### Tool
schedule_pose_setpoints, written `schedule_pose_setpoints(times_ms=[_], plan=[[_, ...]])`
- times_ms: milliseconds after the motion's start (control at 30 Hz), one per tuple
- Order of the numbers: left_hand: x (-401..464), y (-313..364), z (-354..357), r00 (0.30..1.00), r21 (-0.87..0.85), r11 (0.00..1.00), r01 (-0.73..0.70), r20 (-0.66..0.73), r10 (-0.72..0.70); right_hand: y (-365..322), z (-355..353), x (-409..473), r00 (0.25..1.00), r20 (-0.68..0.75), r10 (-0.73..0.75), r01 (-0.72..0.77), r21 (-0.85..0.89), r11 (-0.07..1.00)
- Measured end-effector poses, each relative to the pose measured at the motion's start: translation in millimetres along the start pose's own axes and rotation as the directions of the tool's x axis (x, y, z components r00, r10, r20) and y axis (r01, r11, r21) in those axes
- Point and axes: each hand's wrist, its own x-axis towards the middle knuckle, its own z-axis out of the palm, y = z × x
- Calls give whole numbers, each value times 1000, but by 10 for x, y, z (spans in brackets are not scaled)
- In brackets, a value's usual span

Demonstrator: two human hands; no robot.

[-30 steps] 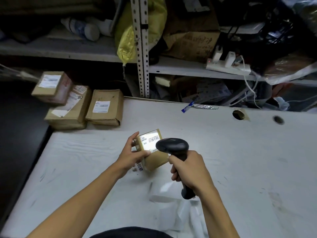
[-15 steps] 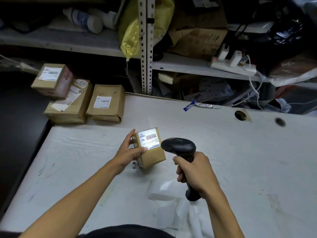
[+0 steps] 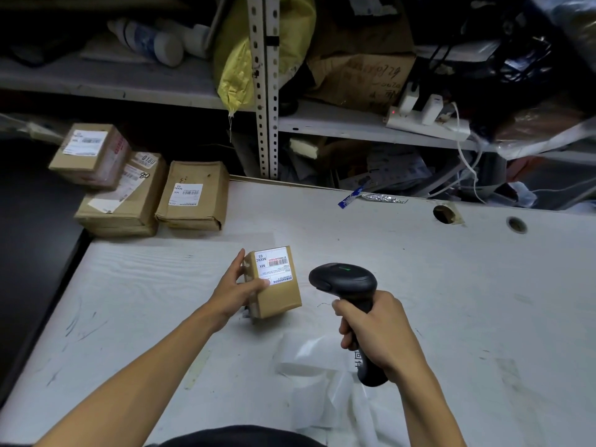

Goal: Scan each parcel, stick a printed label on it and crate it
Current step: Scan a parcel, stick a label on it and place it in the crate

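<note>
Gripping the parcel [image 3: 272,282] by its left side, the left hand [image 3: 237,290] holds it tilted, label [image 3: 274,265] up, thumb on the label's lower corner, low over the table [image 3: 451,285]. The right hand [image 3: 375,330] is closed around the handle of the scanner [image 3: 343,280], whose head sits just right of the parcel. Three boxes [image 3: 193,195] lie at the table's far left corner.

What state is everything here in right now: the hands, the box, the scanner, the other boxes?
Left hand: gripping the small parcel.
Small parcel: tilted, labelled face up.
Right hand: gripping the scanner.
Scanner: aimed toward the parcel, green light lit.
Three parcels: labelled, lying at the table's far-left corner.
</note>
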Motion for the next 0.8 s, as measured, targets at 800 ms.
schedule_pose_setpoints(times_ms=[800], plan=[[-382, 82, 353, 809, 654, 716, -245, -269, 523, 928, -319, 334, 908, -349, 232, -254, -18, 967]])
